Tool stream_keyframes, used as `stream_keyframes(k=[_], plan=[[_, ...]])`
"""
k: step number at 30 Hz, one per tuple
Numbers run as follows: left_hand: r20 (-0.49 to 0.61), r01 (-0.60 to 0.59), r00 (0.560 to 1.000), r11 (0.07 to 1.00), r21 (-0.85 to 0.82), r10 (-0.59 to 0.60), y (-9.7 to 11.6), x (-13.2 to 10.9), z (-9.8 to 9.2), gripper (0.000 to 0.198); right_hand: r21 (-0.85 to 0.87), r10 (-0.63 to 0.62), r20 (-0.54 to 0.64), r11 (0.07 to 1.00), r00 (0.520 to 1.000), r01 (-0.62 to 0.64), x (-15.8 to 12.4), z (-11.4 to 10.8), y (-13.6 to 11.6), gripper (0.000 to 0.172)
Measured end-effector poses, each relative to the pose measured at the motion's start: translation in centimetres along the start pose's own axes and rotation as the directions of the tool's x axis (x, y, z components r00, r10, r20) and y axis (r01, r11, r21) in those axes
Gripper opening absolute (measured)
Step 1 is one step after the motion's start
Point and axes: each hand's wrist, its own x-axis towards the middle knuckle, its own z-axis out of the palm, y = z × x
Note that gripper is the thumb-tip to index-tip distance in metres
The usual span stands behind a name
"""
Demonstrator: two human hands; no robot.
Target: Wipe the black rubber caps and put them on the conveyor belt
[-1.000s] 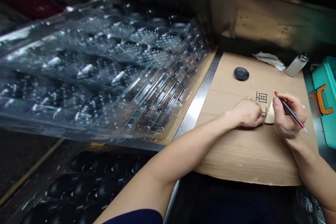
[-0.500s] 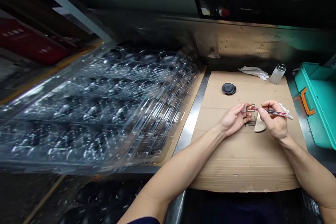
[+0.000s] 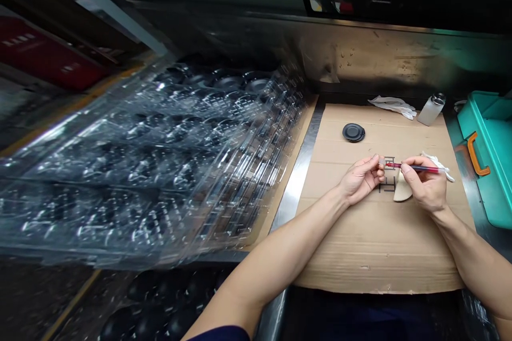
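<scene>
Over the cardboard sheet [image 3: 360, 245], my left hand [image 3: 361, 180] pinches a small translucent piece [image 3: 382, 162] between thumb and fingers; its kind is too small to make out. My right hand [image 3: 427, 184] grips a red pen [image 3: 424, 169], held almost level. The pen's tip points left and meets or nearly meets the small piece. Beneath the right hand lies a cream-coloured pad [image 3: 402, 189], partly covered by the fingers. Dark printed marks [image 3: 386, 185] show on the cardboard between the hands. A round black lid-like part [image 3: 353, 132] lies farther back.
Stacked clear plastic trays [image 3: 160, 170] with black round parts fill the left side. At the back are a white glove [image 3: 394, 105] and a bottle with a metal top [image 3: 432, 109]. A white cloth [image 3: 438, 164] lies behind my right hand. A teal bin [image 3: 496, 170] stands right.
The pen's tip has come up to the small piece, and my left fingers have closed more around it. The whole view has shifted slightly.
</scene>
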Motion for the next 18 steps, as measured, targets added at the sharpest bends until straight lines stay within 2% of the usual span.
stream_keyframes(k=[3,5,8,12,15,18], plan=[[0.019,-0.008,1.000,0.999,0.032,0.007,0.0,0.0,-0.1,0.021,0.043,-0.007,-0.023,0.999,1.000,0.008,-0.1,0.0,0.4,0.018],[0.021,-0.059,0.998,0.995,0.079,0.058,-0.2,0.1,-0.3,0.028,0.081,-0.014,-0.054,0.997,0.998,0.019,0.0,-0.1,0.4,0.020],[0.034,-0.185,0.982,0.937,0.297,0.184,-0.6,0.2,-0.5,0.039,0.084,-0.011,-0.086,0.996,0.996,0.018,0.4,-0.2,0.3,0.022],[0.112,-0.319,0.939,0.703,0.636,0.325,-1.5,0.1,-0.8,0.035,0.030,-0.017,-0.056,0.999,0.998,0.019,0.7,-0.2,-0.1,0.023],[0.231,-0.417,0.891,0.502,0.758,0.392,-1.7,0.0,-1.1,0.028,0.020,-0.031,-0.046,0.999,0.998,0.032,0.6,-0.2,0.1,0.021],[0.353,-0.506,0.826,0.303,0.808,0.439,-1.5,0.2,-1.5,0.027,0.031,-0.032,-0.056,0.999,0.998,0.034,0.6,-0.1,0.3,0.021]])
